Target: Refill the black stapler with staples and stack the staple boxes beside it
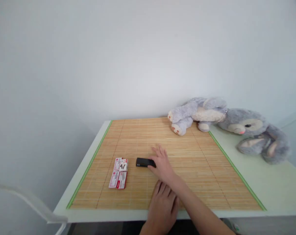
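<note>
A black stapler [145, 162] lies crosswise on the bamboo mat. My right hand [162, 164] is at its right end, with the thumb and index finger on either side of that end and the other fingers spread. Nearer the front edge, my left hand [162, 203] rests flat and holds nothing, its fingers stretched out beneath my right forearm. To the left of the stapler, several small red-and-white boxes [122, 180] sit close together; one carries a picture of a dark item too small to make out.
The bamboo mat [187, 182] has green side edges and covers much of the white table [268, 182]. A grey plush rabbit [246, 121] lies on its side across the back right. At the lower left, a pale curved cable or tube [35, 205] reaches the table corner.
</note>
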Motion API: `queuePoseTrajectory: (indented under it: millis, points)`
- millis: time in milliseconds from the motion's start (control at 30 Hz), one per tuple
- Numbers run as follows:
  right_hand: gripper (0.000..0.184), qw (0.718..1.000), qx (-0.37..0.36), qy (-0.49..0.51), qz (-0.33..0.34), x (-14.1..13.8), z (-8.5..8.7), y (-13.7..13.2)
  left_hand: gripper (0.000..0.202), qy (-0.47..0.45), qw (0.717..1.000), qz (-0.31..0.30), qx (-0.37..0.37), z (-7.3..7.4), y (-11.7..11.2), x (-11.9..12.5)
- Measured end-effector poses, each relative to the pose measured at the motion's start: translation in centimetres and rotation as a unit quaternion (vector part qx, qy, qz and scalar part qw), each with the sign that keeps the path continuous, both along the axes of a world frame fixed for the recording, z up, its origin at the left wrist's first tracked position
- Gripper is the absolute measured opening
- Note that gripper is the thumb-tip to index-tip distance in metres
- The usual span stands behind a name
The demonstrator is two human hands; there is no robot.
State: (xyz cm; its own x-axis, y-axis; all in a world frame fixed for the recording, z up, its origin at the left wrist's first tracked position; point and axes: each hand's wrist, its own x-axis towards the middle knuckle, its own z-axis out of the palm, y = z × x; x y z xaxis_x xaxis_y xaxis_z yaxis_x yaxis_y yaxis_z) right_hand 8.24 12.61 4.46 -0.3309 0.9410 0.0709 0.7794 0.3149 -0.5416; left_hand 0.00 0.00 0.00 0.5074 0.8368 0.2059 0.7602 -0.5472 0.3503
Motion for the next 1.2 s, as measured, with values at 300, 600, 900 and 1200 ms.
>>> queuePoseTrajectory:
  millis: [300,600,900,1200]
  points:
    - [0.036,0.997,-0.037,-0.06,0.014,8.6,1.0,1.0,0.073,-0.019,0.964,0.263,0.022,0.2,1.2,0.0]
    - [0.038,0.998,-0.034,-0.057,0.011,8.3,1.2,1.8,0.071,0.025,0.968,0.25,0.023,-0.4,3.5,-0.3]
    - [0.027,0.994,-0.011,-0.032,0.102,4.3,2.8,3.9,0.062,0.038,0.964,0.262,0.02,-0.8,3.9,-0.2]
    - [0.027,0.989,0.05,0.061,0.122,11.8,6.8,5.0,0.072,0.038,0.962,0.27,-0.016,0.7,4.2,-0.2]
